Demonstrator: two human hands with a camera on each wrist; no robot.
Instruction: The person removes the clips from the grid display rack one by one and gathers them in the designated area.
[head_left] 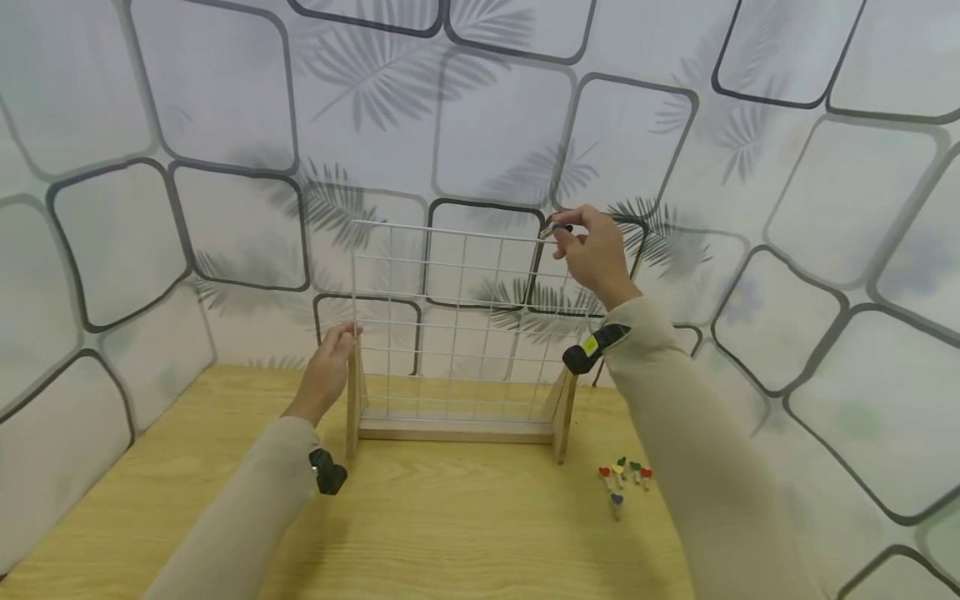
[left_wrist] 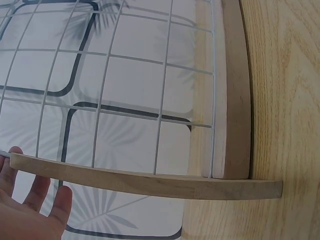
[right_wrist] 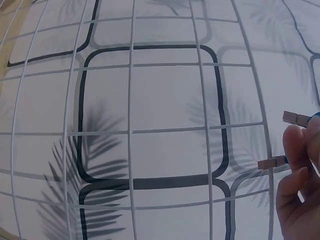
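A white wire grid rack stands upright in a wooden base. My left hand holds the rack's left side at the top of the wooden upright; in the left wrist view its index fingertip bends over the upright's end. At the grid's top right, my right hand pinches a small wooden clothespin with a blue end. A second clothespin crosses the top wire close to the fingertips. The right thumb is partly hidden.
Several small clothespins with heart-shaped ends in red, green, yellow and blue lie on the wood-grain table, right of the rack. A patterned wall rises behind the table.
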